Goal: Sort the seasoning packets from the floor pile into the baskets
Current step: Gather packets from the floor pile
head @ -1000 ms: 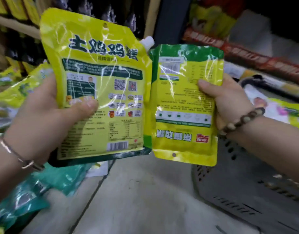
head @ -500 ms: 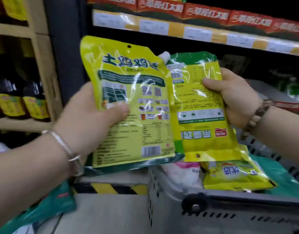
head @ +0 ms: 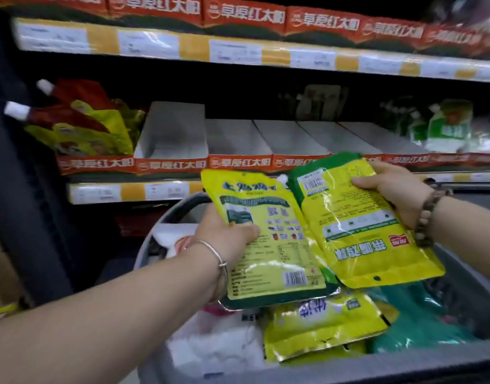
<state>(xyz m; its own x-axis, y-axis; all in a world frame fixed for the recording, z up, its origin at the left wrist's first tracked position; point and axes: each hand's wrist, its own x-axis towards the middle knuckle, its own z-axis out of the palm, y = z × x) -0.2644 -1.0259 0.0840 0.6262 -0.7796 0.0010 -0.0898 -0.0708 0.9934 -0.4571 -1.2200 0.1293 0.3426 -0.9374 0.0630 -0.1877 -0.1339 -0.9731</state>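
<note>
Two flat, glossy seasoning pouches of crinkled plastic film are held side by side at the centre right of the frame, above a grey plastic basket [head: 349,368] with a rounded rim. The left pouch [head: 274,245], yellow with a dark green base and a white spout cap at its upper corner, is pinched by the left hand [head: 227,239]: the thumb is pressed on the printed back, the fingers are hidden behind. A barcode and small print tables are seen on it; the heading is too blurred to read. The right pouch [head: 362,225], yellow with a green band, is gripped upside down by the right hand [head: 396,195], thumb on top, so that its characters and red logo are inverted. In the basket, yellow [head: 321,325], teal [head: 421,322] and white [head: 218,345] packets are piled. Behind, white cardboard trays [head: 174,131] are fronted by red strips [head: 171,164] with white Chinese characters.
</note>
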